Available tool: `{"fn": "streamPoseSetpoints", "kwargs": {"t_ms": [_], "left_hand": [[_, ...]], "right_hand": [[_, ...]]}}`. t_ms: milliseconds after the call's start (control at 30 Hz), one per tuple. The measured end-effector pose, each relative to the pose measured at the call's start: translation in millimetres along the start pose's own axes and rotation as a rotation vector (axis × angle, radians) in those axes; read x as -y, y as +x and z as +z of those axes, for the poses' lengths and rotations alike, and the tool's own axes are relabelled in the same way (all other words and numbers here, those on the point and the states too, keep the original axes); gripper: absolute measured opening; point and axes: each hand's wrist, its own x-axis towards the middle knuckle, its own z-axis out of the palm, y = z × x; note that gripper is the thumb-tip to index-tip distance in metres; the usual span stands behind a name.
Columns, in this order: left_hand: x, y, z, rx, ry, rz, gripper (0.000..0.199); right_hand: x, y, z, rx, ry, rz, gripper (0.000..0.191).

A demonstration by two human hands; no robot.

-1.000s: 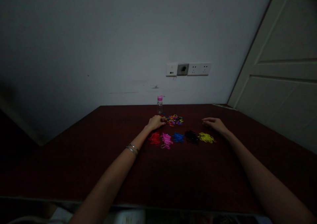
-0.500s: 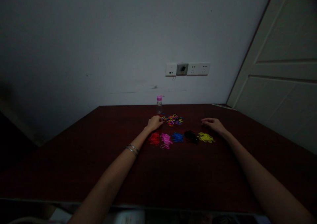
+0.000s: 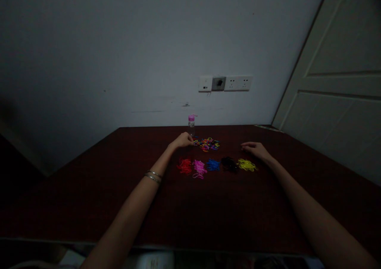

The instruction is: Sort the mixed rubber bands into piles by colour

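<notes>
Two thin, metallic-looking bangles [image 3: 152,178] circle the left wrist [image 3: 162,164]; both forearms [image 3: 296,189] are bare and slender.

no text can be read, the marks on the bottle [image 3: 191,124] and white container [image 3: 157,260] being too blurred.

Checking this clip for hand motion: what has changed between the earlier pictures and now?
The left hand has shifted slightly left and higher in the picture, as have the bangles on its wrist. Whether it took hold of or let go of anything is too small to tell. The right hand, mixed pile, single-colour piles and bottle stayed put.
</notes>
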Motion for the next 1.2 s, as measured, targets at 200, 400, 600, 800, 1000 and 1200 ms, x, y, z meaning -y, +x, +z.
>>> {"fn": "streamPoseSetpoints", "kwargs": {"t_ms": [200,400,600,800,1000,1200], "left_hand": [[-17,-9,-10.8,0.466,-0.166,0.12,0.015],[-28,-12,8.2,0.604,-0.217,0.023,0.011],[-22,-11,5.5,0.577,-0.23,0.034,0.019],[1,-10,-1.3,0.317,-0.303,0.011,0.032],[29,-10,8.2,-0.026,-0.443,-0.155,0.037],[40,-11,15.6,-0.237,-0.504,-0.234,0.035]], "right_hand": [[-5,4,2,0.0,-0.003,-0.012,0.026],[-5,4,2,0.002,-0.032,-0.026,0.024],[-2,4,4,0.004,-0.138,-0.082,0.028],[21,1,23,0.058,-0.272,-0.227,0.029],[54,4,51,0.221,-0.339,-0.347,0.026],[67,16,73,0.248,-0.434,-0.378,0.02]]}}
